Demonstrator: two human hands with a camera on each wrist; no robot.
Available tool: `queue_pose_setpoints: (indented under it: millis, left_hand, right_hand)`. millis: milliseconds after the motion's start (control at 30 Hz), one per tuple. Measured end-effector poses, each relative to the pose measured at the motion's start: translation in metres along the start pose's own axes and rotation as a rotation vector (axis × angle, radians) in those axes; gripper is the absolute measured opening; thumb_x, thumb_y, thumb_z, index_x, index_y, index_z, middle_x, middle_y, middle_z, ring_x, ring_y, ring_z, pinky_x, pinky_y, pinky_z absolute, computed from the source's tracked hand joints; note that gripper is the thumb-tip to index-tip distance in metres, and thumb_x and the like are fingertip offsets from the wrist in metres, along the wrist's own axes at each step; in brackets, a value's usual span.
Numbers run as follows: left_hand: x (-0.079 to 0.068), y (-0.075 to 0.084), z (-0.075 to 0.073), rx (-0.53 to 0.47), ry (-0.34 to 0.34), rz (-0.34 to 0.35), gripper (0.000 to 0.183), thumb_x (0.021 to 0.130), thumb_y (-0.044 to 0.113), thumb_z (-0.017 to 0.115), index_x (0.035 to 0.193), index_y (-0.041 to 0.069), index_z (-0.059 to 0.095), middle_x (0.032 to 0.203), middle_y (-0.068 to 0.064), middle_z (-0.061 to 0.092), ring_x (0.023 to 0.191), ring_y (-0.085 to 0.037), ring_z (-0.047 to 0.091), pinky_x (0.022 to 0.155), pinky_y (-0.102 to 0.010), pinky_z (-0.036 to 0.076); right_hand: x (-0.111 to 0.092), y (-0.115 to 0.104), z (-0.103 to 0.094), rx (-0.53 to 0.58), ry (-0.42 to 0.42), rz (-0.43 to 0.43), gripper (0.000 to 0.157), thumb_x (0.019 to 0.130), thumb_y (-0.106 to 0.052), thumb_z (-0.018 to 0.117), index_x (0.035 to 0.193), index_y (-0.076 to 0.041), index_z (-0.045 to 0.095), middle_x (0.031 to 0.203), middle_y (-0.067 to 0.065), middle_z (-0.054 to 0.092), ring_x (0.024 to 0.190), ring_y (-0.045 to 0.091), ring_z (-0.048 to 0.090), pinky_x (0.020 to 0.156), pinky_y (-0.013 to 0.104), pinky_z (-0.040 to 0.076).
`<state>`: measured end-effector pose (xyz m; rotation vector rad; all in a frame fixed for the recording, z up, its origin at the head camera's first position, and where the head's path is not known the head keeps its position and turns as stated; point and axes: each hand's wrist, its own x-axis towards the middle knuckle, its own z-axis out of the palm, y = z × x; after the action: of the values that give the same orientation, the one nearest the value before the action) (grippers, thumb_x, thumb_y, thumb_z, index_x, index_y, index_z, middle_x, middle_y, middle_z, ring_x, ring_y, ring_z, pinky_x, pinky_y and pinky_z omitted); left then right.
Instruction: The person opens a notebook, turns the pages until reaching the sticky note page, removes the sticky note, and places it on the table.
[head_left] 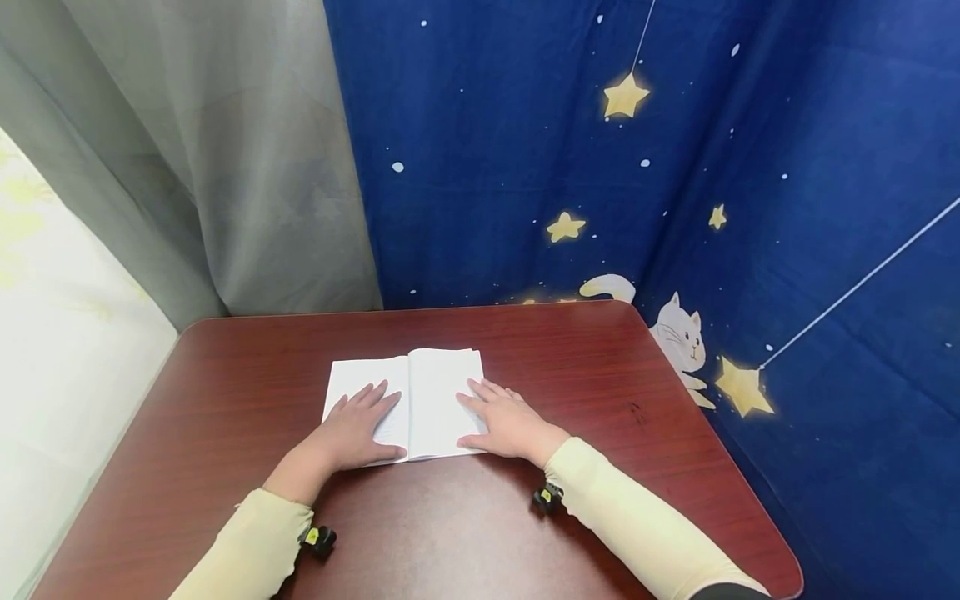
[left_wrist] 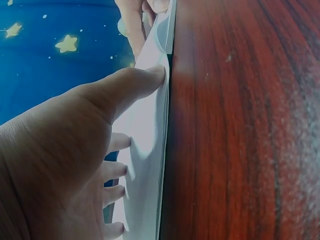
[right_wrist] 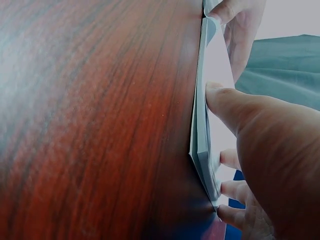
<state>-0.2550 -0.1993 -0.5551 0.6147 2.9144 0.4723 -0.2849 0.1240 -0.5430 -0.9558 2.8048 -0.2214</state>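
An open notebook (head_left: 433,400) with white pages lies flat on the reddish-brown table (head_left: 450,533). On its left page rests my left hand (head_left: 352,429), fingers spread and thumb near the centre fold. My right hand (head_left: 506,421) lies spread on the right page, close to its outer edge. In the left wrist view the left thumb (left_wrist: 145,80) touches the page near the front edge, and the fingertips touch farther back. The right wrist view shows the right thumb (right_wrist: 222,100) on a thick stack of pages (right_wrist: 204,115). Parts of both pages are hidden under the hands.
A grey curtain (head_left: 285,167) and a blue curtain with stars (head_left: 495,150) hang behind the table. A white surface (head_left: 60,367) borders the table at the left. Small black devices (head_left: 321,542) are strapped at both wrists.
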Motion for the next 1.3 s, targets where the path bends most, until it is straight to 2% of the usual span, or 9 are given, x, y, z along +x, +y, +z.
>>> queue_pose_setpoints:
  millis: [433,667,867,1000,1300]
  left_hand:
    - [0.0,0.002,-0.001,-0.003,-0.001,-0.002,0.103,0.089,0.065,0.083,0.167,0.007,0.048,0.176,-0.025,0.033,0.162,-0.05,0.031,0.125,-0.076,0.025]
    - [0.003,0.003,-0.002,0.003,-0.021,-0.015,0.103,0.088,0.064,0.084,0.166,0.007,0.048,0.176,-0.026,0.033,0.162,-0.05,0.031,0.125,-0.076,0.026]
    - [0.005,0.003,-0.004,0.01,-0.031,-0.027,0.104,0.087,0.064,0.085,0.166,0.007,0.049,0.175,-0.026,0.034,0.161,-0.051,0.032,0.125,-0.075,0.027]
    - [0.006,0.004,-0.006,0.003,-0.032,-0.025,0.103,0.087,0.062,0.086,0.165,0.006,0.05,0.175,-0.027,0.035,0.16,-0.052,0.032,0.124,-0.076,0.027]
    - [0.007,0.004,-0.005,-0.012,-0.026,-0.016,0.103,0.087,0.061,0.087,0.165,0.006,0.049,0.174,-0.027,0.035,0.16,-0.052,0.032,0.123,-0.077,0.027]
  right_hand:
    - [0.001,0.002,0.001,0.003,-0.008,-0.004,0.087,0.103,-0.069,0.066,0.173,-0.024,0.041,0.182,0.008,0.029,0.167,0.031,0.027,0.129,0.063,0.031]
    - [0.003,0.0,-0.007,-0.016,0.035,-0.011,0.085,0.101,-0.069,0.069,0.165,-0.015,0.054,0.175,0.013,0.04,0.162,0.033,0.039,0.127,0.055,0.037]
    - [0.001,-0.007,-0.005,-0.054,0.098,-0.106,0.088,0.097,-0.07,0.074,0.158,-0.01,0.059,0.169,0.011,0.05,0.156,0.029,0.047,0.128,0.046,0.038]
    - [0.0,-0.01,-0.001,-0.096,0.085,-0.145,0.088,0.096,-0.068,0.077,0.159,-0.01,0.057,0.169,0.008,0.051,0.157,0.026,0.047,0.128,0.042,0.037]
    - [-0.004,-0.01,0.0,-0.152,0.059,-0.168,0.082,0.097,-0.063,0.079,0.155,-0.006,0.061,0.166,0.01,0.054,0.155,0.025,0.05,0.127,0.041,0.039]
